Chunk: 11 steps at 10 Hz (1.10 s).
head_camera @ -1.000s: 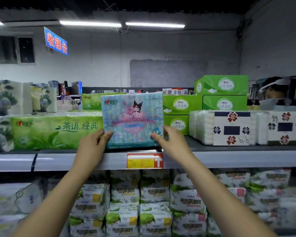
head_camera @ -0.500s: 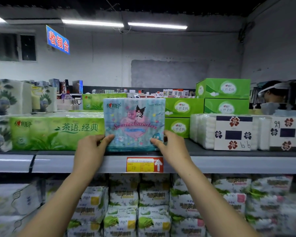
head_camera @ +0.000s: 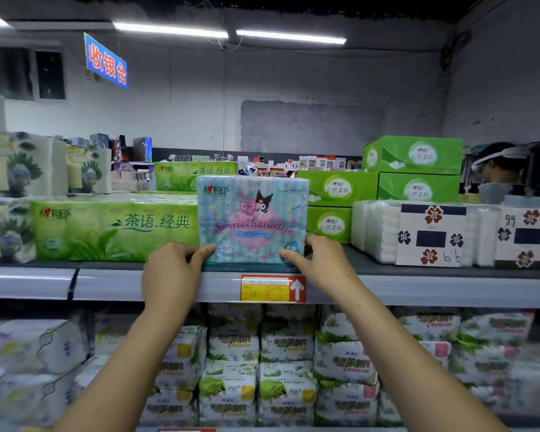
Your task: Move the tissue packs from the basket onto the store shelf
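A pale blue tissue pack (head_camera: 252, 219) with pink cartoon print stands upright on the top shelf (head_camera: 418, 286), at its front edge. My left hand (head_camera: 172, 275) grips its lower left corner, thumb on the front face. My right hand (head_camera: 320, 263) grips its lower right corner in the same way. The pack sits between a long green tissue pack (head_camera: 113, 229) on the left and green tissue boxes (head_camera: 328, 224) on the right. The basket is out of view.
White packs with flower labels (head_camera: 430, 233) fill the shelf to the right. Patterned packs (head_camera: 19, 163) stack at the far left. A red and yellow price tag (head_camera: 272, 288) hangs below the pack. The lower shelf holds several tissue packs (head_camera: 259, 363). A person (head_camera: 499, 173) stands behind at right.
Both hands have lowered the blue pack and pushed it back until its base rests on the shelf. The grip at its lower corners is unchanged.
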Each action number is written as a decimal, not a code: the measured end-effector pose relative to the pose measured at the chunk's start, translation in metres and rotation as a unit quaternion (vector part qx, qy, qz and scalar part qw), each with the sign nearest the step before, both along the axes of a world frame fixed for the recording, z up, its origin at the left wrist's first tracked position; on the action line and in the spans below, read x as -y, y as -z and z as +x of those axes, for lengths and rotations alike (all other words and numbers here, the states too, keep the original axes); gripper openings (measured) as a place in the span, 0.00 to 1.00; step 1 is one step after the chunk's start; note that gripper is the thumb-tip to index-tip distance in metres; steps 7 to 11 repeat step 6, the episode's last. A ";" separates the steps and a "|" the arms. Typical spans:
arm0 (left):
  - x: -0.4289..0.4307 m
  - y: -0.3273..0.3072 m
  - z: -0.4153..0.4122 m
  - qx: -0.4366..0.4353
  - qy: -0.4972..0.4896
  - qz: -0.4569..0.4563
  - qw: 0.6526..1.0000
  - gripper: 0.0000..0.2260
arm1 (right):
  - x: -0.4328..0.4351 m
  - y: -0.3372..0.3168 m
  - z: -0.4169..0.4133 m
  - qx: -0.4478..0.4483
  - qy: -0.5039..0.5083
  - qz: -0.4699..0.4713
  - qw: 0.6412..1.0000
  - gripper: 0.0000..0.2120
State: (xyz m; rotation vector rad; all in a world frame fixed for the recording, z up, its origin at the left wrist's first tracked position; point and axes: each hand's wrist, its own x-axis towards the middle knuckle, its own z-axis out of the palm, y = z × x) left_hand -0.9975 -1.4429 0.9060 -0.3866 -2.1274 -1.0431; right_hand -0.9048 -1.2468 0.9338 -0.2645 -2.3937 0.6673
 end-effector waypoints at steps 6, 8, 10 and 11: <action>0.102 0.014 0.057 0.110 0.237 0.301 0.917 0.12 | 0.049 0.033 0.018 -0.220 -0.019 -0.208 0.953 0.26; 0.102 0.014 0.057 0.110 0.237 0.301 0.917 0.12 | 0.049 0.033 0.018 -0.220 -0.019 -0.208 0.953 0.26; 0.102 0.014 0.057 0.110 0.237 0.301 0.917 0.12 | 0.049 0.033 0.018 -0.220 -0.019 -0.208 0.953 0.26; 0.102 0.014 0.057 0.110 0.237 0.301 0.917 0.12 | 0.049 0.033 0.018 -0.220 -0.019 -0.208 0.953 0.26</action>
